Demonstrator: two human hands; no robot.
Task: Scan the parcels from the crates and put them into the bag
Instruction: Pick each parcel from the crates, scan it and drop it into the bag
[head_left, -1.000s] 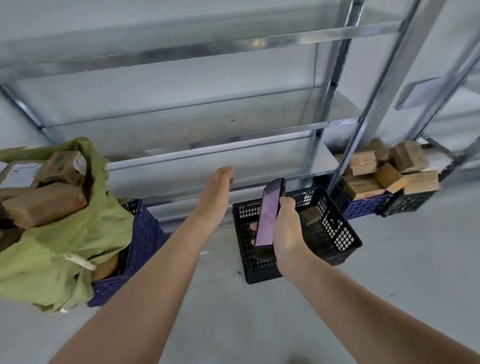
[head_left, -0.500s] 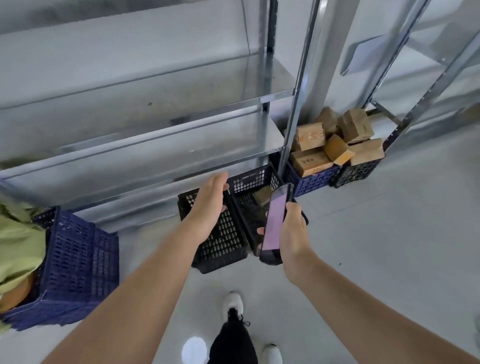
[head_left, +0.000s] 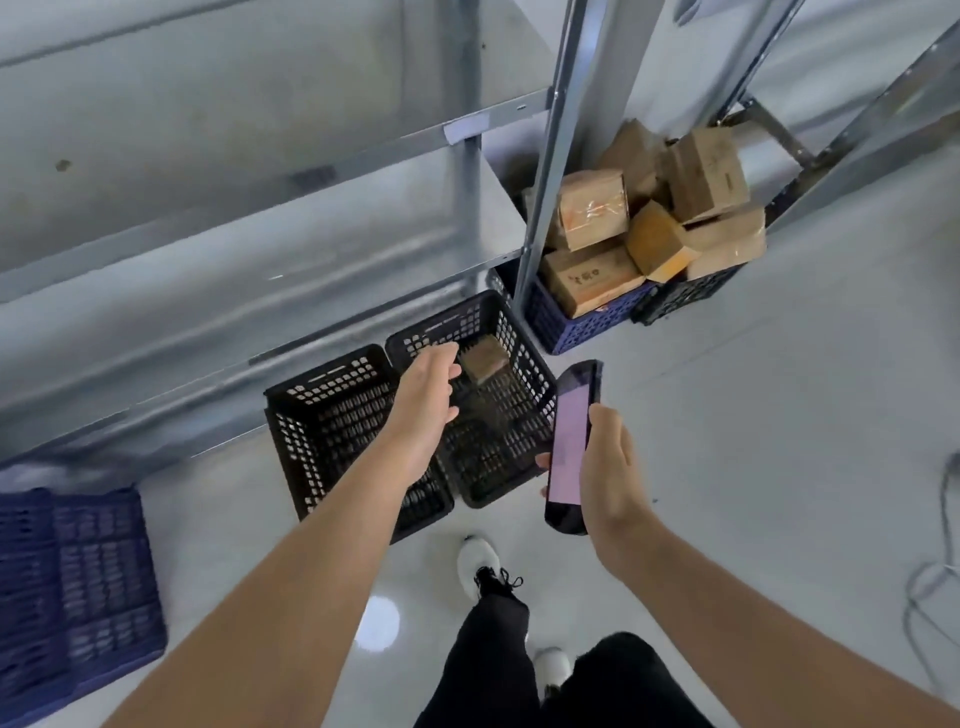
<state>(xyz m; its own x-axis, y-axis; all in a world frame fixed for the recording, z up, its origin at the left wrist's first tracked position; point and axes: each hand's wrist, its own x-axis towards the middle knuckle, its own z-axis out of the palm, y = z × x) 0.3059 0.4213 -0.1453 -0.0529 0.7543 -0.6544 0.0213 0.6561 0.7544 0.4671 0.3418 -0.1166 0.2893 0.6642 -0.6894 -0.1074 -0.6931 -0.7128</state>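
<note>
One parcel (head_left: 484, 358) lies just beyond the empty, loose-fingered left hand (head_left: 423, 405); grasp its sides, then turn its label toward the phone (head_left: 571, 447) clamped in the right hand (head_left: 610, 478).

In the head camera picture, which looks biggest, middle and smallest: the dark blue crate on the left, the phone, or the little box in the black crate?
1. dark blue crate
2. phone, though nearness enlarges it
3. little box

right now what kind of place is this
Probably a parcel sorting or storage room in a warehouse. Bare metal shelving stands on a plain grey floor, plastic crates sit along its foot, and cardboard parcels are heaped in the far crates. The right hand holds a phone, likely for scanning.
</note>
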